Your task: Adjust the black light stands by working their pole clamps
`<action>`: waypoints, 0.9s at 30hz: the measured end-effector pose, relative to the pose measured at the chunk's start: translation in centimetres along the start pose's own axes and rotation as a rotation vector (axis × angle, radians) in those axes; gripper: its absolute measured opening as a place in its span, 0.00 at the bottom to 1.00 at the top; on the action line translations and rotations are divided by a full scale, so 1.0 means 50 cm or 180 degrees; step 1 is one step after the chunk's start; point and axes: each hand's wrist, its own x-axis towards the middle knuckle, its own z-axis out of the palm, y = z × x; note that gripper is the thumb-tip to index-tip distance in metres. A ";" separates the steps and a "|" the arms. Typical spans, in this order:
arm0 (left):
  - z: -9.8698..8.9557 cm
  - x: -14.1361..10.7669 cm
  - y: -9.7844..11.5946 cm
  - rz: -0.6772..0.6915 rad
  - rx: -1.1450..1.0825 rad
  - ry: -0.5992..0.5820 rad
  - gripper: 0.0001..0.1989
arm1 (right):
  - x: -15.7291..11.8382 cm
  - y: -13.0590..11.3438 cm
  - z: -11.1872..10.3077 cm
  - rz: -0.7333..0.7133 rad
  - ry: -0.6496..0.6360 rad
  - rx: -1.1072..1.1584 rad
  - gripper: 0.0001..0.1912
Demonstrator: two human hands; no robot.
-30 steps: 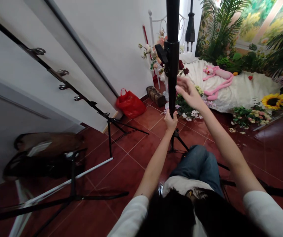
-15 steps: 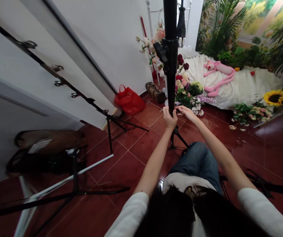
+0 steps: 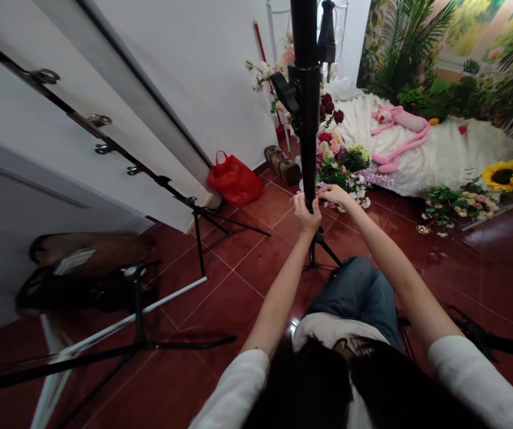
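Heads up: your left hand [image 3: 306,214] is curled around the black stand pole [image 3: 305,119] down low, just above the tripod legs [image 3: 323,249], and your right hand [image 3: 334,195] reaches across with its fingers [image 3: 327,190] pressed together at the pole, though I can't tell if they're really pinching it. That pole looks tall and top-heavy, so a slipped grip or a bad lean could tip it into the flowers [image 3: 334,161] just behind it. The shiny red floor tiles [image 3: 247,262] might let the tripod feet skate too. Around you there's a red plastic bag [image 3: 236,183] against the white wall [image 3: 193,77], plus a fluffy white blanket [image 3: 435,155] with a pink plush toy [image 3: 399,128] on it.
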 end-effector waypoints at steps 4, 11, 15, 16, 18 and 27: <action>0.000 0.000 0.002 0.0002 0.0108 0.0045 0.29 | -0.015 0.035 0.015 -0.0299 0.0097 0.0480 0.09; 0.000 -0.002 -0.001 0.0070 0.0108 0.0060 0.27 | -0.035 0.135 0.042 -0.0440 -0.0476 0.1692 0.20; -0.001 -0.003 -0.003 0.0118 0.0117 0.0068 0.26 | -0.012 0.152 0.074 -0.0511 -0.0314 0.1840 0.24; -0.001 -0.003 -0.002 0.0110 0.0137 0.0071 0.26 | -0.005 0.153 0.082 -0.0553 -0.0194 0.1878 0.24; -0.002 -0.003 -0.002 0.0102 0.0153 0.0082 0.26 | 0.004 0.152 0.090 -0.0661 0.0062 0.1908 0.26; 0.001 -0.005 -0.008 0.0074 0.0147 0.0078 0.27 | -0.004 0.096 0.030 -0.0864 0.0371 0.0447 0.32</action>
